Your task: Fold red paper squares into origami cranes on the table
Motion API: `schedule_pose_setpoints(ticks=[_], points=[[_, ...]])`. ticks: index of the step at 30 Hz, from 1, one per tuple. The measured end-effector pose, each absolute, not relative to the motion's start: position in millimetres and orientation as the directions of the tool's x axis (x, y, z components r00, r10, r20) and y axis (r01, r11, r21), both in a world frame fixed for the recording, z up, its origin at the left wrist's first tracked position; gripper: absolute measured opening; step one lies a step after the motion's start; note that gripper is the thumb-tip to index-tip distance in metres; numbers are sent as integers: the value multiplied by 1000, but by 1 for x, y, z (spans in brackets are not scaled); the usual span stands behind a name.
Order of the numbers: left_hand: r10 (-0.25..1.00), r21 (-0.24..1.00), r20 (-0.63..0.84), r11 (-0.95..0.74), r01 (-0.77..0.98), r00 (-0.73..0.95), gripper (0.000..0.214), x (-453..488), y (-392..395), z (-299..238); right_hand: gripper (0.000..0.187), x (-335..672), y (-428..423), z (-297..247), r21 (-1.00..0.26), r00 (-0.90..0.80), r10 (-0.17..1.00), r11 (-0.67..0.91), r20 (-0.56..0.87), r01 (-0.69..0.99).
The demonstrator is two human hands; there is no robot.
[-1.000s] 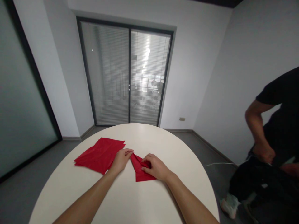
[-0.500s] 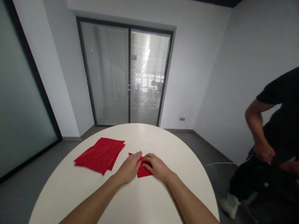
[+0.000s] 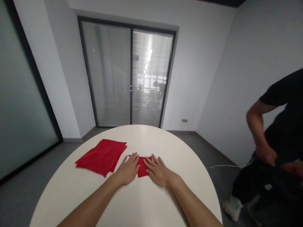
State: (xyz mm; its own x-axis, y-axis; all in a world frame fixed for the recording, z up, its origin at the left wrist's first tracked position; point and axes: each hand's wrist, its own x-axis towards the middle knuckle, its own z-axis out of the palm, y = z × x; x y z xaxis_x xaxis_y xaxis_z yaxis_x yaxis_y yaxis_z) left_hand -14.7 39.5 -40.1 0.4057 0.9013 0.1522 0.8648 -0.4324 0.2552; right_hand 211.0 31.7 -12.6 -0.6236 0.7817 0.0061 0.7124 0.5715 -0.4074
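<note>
A small piece of red paper or cloth [image 3: 142, 171], too smooth and plain to tell which, lies flat on the round white table. My left hand [image 3: 128, 168] rests on its left side, fingers stretched out and apart. Over its right side my right hand [image 3: 158, 170] lies flat with the fingers spread. Only the middle of the red piece shows between the two hands; its side edges are mostly covered. To the left lies a pile of larger red sheets [image 3: 101, 157], slightly creased, with corners out of line.
The round white table [image 3: 142, 205] fills the lower middle. On the right a person in dark clothes [image 3: 286, 126] bends over a dark bag-like thing, near a white cable [image 3: 223, 165]. Glass doors with blinds [image 3: 113, 78] stand behind the table.
My fingers were bent and close together over the red piece; now both hands are flattened and spread outward. More of the red piece's middle shows. The pile has not moved.
</note>
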Motion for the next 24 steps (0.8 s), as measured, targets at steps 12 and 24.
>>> schedule_pose_setpoints(ticks=[12, 24], points=[[892, 174, 193, -441, 880, 409, 52, -15, 37, -27, 52, 223, 42, -3, -231, -579, 815, 568, 25, 790], [785, 285, 382, -602, 746, 488, 35, -15, 31, -18, 37, 236, 50, 1, -227, -600, 754, 654, 268, 722]])
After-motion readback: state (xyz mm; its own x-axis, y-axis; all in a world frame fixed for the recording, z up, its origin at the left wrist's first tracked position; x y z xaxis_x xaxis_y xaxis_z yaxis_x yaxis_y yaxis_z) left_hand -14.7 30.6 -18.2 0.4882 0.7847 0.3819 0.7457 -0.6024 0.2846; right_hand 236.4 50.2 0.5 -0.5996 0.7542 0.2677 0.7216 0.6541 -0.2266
